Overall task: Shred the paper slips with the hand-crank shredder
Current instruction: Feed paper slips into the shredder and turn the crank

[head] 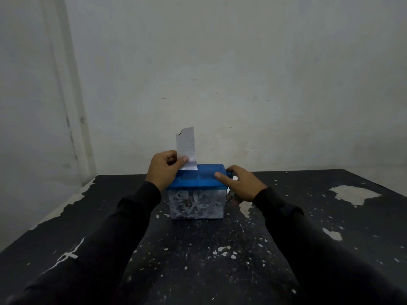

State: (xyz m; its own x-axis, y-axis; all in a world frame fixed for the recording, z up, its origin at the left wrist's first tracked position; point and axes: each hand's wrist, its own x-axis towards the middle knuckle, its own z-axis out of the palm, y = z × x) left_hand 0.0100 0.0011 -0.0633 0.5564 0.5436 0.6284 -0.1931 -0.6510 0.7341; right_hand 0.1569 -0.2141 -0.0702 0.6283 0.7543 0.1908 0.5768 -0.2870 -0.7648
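A small hand-crank shredder (197, 179) with a blue lid and a clear bin stands on the black table (198, 249). The bin is packed with white paper shreds (193, 204). A white paper slip (186, 148) stands upright in the slot at the lid's far left. My left hand (164, 168) pinches the slip's lower part between thumb and fingers. My right hand (241, 183) sits at the shredder's right side, thumb lying on the lid, fingers curled around the crank there. The crank itself is mostly hidden by that hand.
The table's black paint is chipped, with pale patches at the right (352, 194) and along the left edge. A plain white wall (242, 84) rises right behind the table, with a corner at the left.
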